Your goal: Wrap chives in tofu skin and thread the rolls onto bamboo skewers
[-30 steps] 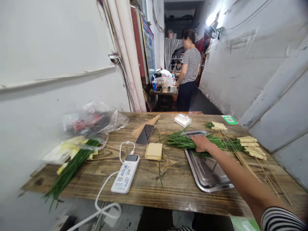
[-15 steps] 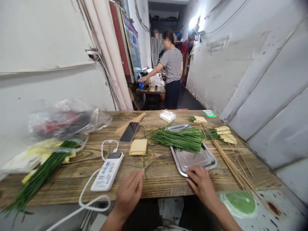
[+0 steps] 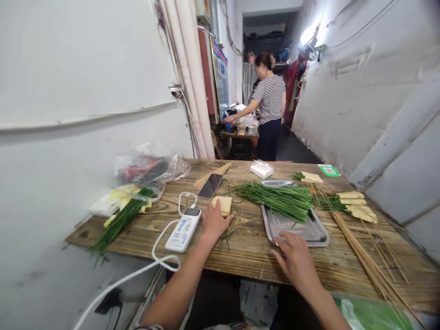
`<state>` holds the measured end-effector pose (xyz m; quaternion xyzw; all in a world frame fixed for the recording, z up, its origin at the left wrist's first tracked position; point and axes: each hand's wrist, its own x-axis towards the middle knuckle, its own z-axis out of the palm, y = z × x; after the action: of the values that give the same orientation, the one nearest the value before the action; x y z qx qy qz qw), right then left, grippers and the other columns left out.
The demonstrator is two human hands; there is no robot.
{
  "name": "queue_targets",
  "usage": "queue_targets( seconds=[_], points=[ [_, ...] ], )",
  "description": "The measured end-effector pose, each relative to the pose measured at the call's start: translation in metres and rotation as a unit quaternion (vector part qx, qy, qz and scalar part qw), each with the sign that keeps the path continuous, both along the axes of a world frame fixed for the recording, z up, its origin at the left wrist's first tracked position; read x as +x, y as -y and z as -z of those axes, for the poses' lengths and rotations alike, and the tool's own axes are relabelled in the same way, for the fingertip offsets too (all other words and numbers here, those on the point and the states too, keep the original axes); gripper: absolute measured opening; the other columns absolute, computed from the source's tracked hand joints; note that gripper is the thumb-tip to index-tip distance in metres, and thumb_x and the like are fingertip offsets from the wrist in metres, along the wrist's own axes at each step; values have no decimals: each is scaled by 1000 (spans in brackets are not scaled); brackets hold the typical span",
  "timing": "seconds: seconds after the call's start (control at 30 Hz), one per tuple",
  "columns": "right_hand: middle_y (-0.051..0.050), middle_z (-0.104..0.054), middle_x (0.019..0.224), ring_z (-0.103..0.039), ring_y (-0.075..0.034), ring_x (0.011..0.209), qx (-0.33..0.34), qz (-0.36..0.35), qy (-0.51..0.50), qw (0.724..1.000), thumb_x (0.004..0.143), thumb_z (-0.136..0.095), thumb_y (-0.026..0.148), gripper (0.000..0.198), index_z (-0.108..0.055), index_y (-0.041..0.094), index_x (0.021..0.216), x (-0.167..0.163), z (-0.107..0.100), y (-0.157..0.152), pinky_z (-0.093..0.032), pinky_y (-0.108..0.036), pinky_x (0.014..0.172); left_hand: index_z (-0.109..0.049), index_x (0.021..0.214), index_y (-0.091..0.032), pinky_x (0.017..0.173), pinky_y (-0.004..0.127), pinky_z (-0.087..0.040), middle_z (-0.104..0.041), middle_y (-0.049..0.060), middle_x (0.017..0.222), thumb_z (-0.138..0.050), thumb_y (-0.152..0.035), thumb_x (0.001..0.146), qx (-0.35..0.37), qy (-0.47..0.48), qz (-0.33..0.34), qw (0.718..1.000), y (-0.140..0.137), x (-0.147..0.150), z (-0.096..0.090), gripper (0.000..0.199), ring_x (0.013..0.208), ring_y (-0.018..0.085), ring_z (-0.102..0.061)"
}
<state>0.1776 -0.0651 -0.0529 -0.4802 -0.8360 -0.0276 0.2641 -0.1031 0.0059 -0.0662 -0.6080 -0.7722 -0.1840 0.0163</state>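
Observation:
My left hand (image 3: 215,222) is at a small stack of pale yellow tofu skin sheets (image 3: 225,205), its fingers over the near left edge and its thumb spread to the right. Whether the fingertips press on the sheets cannot be made out. At the near rim of the metal tray (image 3: 318,231) is my right hand (image 3: 296,257), fingers apart and holding nothing. A bundle of green chives (image 3: 278,197) lies across the tray and sticks out past its left side. Tofu skin rolls with chives inside (image 3: 357,206) rest on skewers right of the tray.
A white power bank (image 3: 182,233) with a cable and a phone (image 3: 210,185) lie left of the stack. Long bamboo skewers (image 3: 360,256) reach over the table's front edge. More chives (image 3: 120,224) and a plastic bag (image 3: 151,167) occupy the left end. A person (image 3: 271,101) stands beyond.
My left hand has moved forward to the tofu skin stack from near the table's front edge. My right hand stays by the tray rim. The view has turned left.

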Motion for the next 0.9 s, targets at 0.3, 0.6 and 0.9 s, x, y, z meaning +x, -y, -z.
queue_targets(
  seconds=[0.3,0.6,0.9],
  points=[
    [-7,-68,90,-58,-19,86,-96,-233,-70,965,87,-55,18,14,-69,19,89,-124,-24,-101,-44,-31,79,-46,130,-6,102,39,-39,-50,21,131,-55,-34,85,89,119,73,986,-5,-21,18,53,123,28,-48],
    [-7,-66,90,-56,-18,86,-109,-232,-75,964,81,-62,14,9,-70,16,77,-162,13,-145,-42,-30,78,-60,117,-10,106,37,-40,-57,16,129,-42,-16,88,137,183,81,970,-7,-38,34,35,121,22,-52],
    [-4,-67,80,-57,-15,76,-125,-241,-95,958,80,-60,11,14,-69,17,70,-164,7,-153,-42,-27,75,-64,114,-16,105,42,-41,-61,10,125,-42,-12,87,150,213,86,962,-9,-44,40,35,117,21,-55]
  ],
)
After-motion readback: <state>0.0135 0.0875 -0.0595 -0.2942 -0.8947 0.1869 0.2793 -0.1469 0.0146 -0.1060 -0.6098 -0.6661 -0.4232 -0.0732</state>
